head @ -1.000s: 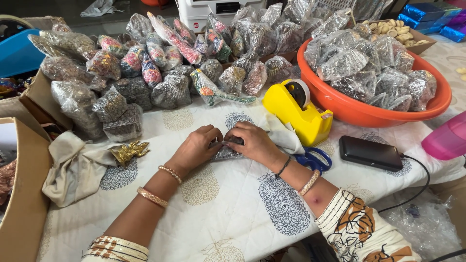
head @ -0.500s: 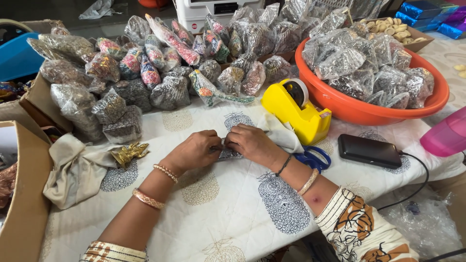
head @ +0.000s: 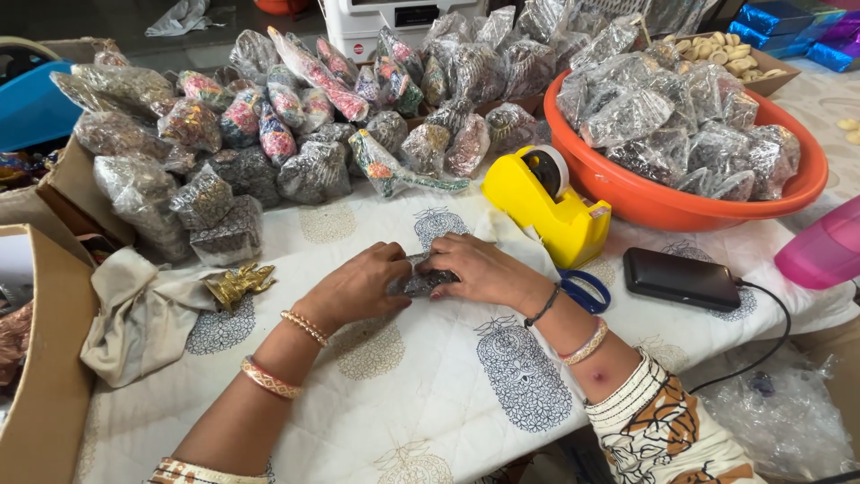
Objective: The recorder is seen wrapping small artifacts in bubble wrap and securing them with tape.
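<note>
Both my hands meet at the middle of a white printed cloth (head: 430, 394) on the table. My left hand (head: 358, 285) and my right hand (head: 479, 267) press together on a small clear plastic packet (head: 419, 280) with dark contents, mostly hidden under the fingers. Bangles circle both wrists. A yellow tape dispenser (head: 546, 202) stands just beyond my right hand. Blue-handled scissors (head: 587, 291) lie beside my right wrist.
Several filled plastic packets (head: 296, 116) are heaped at the back, more in an orange tub (head: 681, 202) at right. A black device with cable (head: 681, 278), a pink bottle (head: 824, 251), a small gold figurine (head: 235, 285), a beige cloth (head: 134, 314) and cardboard boxes (head: 45, 358) surround the work spot.
My hands stay on the small packet; the fingers shift slightly as they press it. Nothing else has moved.
</note>
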